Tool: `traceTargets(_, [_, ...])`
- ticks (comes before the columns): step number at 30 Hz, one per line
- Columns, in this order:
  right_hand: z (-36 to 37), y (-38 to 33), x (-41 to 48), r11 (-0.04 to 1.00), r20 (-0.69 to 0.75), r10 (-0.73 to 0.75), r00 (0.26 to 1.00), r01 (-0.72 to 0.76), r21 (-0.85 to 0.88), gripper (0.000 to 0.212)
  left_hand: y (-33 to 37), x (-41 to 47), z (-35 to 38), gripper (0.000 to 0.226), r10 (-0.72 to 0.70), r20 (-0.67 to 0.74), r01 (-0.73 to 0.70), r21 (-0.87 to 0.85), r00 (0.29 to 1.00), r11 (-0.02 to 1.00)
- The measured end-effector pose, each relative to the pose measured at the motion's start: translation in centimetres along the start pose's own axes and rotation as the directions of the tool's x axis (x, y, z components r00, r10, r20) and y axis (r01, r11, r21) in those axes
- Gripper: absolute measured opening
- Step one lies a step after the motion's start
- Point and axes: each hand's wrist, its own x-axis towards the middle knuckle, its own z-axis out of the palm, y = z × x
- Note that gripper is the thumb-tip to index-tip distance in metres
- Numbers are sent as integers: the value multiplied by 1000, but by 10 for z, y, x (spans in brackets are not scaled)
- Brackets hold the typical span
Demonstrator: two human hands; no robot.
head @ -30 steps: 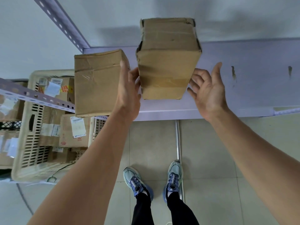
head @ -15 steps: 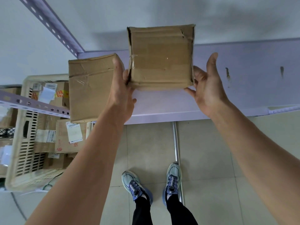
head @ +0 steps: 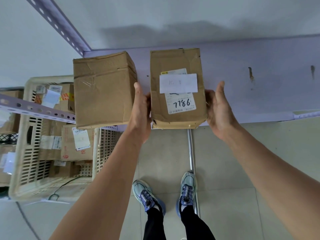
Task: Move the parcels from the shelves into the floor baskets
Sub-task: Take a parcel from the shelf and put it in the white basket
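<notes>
We grip the labelled parcel [head: 178,87] between our left hand [head: 141,110] and right hand [head: 219,108], fingers curled round its sides, at the shelf's [head: 251,94] front edge. A plain parcel [head: 103,90] sits just left, above the part-filled floor basket [head: 26,153].

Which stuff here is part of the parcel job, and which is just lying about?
Job: labelled parcel held between left hand and right hand; plain parcel on the shelf; floor basket, part filled.
Lying about: shoes; metal rail on the floor.
</notes>
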Motion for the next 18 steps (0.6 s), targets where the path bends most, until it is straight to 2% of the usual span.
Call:
traceTargets(3, [3,9,0,999,-6,33,999,-33,15,77,-7,1,0,89,-49,-38,49,-3,998,999])
traceTargets(6, [7,10,-1,999,11,46,999,-46,19,80,-8,1,4,81,-34,-51,35,22,998,999])
traceTargets(9, [18,5,-14,998,24,-2,1000,0,67,76,-6,-9,11,81,24,19,-25,41,1000,999])
traceTargets(12, [25,-5,-33,986,11,-86,996,84,143,72,-1,-25,13,77,77,60,-75,-22,995,997])
traceTargets(18, [33,-25,-86,975,-63,-162,985,169,143,74,22,-69,14,76,142,171,-139,-30,975,990])
